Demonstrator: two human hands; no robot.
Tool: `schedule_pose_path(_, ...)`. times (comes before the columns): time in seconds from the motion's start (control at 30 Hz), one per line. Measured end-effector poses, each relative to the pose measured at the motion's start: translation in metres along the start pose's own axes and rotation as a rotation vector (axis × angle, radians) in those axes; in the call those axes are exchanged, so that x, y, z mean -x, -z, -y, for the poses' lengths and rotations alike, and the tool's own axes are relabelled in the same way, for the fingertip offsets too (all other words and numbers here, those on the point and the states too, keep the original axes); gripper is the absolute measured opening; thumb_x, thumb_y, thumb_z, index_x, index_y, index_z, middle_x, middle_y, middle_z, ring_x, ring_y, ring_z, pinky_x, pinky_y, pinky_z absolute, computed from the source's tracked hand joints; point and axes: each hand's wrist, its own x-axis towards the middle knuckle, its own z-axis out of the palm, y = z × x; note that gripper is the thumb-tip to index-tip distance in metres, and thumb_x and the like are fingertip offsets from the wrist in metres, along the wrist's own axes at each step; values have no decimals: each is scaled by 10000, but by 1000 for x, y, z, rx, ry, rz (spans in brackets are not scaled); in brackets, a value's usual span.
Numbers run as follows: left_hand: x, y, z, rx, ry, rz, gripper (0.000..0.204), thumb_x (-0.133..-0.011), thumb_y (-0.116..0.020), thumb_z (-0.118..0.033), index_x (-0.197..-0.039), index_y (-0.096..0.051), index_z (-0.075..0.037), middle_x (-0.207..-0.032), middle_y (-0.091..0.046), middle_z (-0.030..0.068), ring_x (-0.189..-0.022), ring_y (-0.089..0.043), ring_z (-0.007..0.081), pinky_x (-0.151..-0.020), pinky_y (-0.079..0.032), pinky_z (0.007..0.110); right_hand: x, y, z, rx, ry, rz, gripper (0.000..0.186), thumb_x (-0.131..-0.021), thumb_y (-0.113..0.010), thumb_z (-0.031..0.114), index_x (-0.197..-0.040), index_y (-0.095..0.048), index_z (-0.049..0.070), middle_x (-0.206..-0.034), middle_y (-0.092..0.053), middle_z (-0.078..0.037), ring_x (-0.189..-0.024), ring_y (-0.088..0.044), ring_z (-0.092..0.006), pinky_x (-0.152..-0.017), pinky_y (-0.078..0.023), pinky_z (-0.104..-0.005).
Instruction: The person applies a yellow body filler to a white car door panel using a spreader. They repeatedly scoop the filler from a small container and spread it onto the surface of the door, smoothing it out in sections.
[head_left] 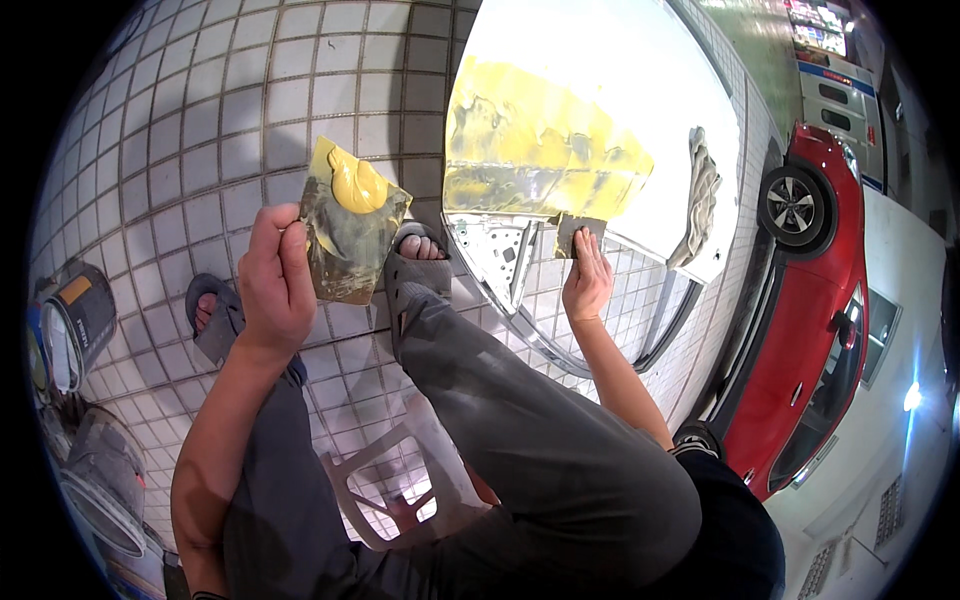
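My left hand pinches the edge of a flat, smeared mixing board, thumb on top. On the board sits a thick blob of yellow body filler. My right hand presses its fingers on a dark flat spreader at the lower edge of the filled area. That area is a white car door panel, with a broad, uneven coat of yellow filler over grey patches. The window frame of the door extends toward my knee.
A crumpled grey cloth lies on the door's right part. Tins and a clear bucket stand at the left. A plastic stool is beneath me on the tiled floor. A red car is parked at right.
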Motion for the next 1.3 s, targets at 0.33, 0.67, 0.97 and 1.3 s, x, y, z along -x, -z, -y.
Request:
schedule_pose_path(0.33, -1, 0, 4, -60, -44, -71, 128, -1047, -437, -76, -1083, -536, -4, -731, -516, 105, -611, -492, 173, -574, -413, 306, -28, 54, -18, -20, 93, -249, 308, -912, -565, -47, -1165, -710, 54, -1104, -739, -107, -1052, -668, -274, -929, -492, -388)
schedule_pose_path(0.67, -2, 0, 5, -47, -59, -63, 129, -1049, -431, -76, -1081, -533, -3, -744, -513, 98, -623, -472, 163, -587, -413, 297, -163, 55, -123, 162, -181, -127, 243, -991, -511, 118, -1136, -694, 48, -1057, -717, -158, -1015, -650, -371, -901, -475, -457)
schedule_pose_path(0.97, -1, 0, 3, -57, -53, -36, 131, -1044, -439, -78, -1084, -541, -6, -743, -533, 111, -607, -497, 188, -578, -424, 312, -164, 50, -118, 79, -111, -90, 241, -980, -504, 113, -1116, -690, 41, -1016, -701, -205, -961, -649, -408, -816, -515, -465)
schedule_pose_path(1.3, -5, -1, 5, -61, -74, -79, 137, -1043, -440, -73, -1090, -545, 1, -769, -546, 98, -640, -504, 155, -594, -427, 295, -109, 44, -78, 79, -185, -54, 360, -928, -540, 12, -1226, -698, 135, -1110, -728, -120, -1015, -686, -306, -867, -548, -399)
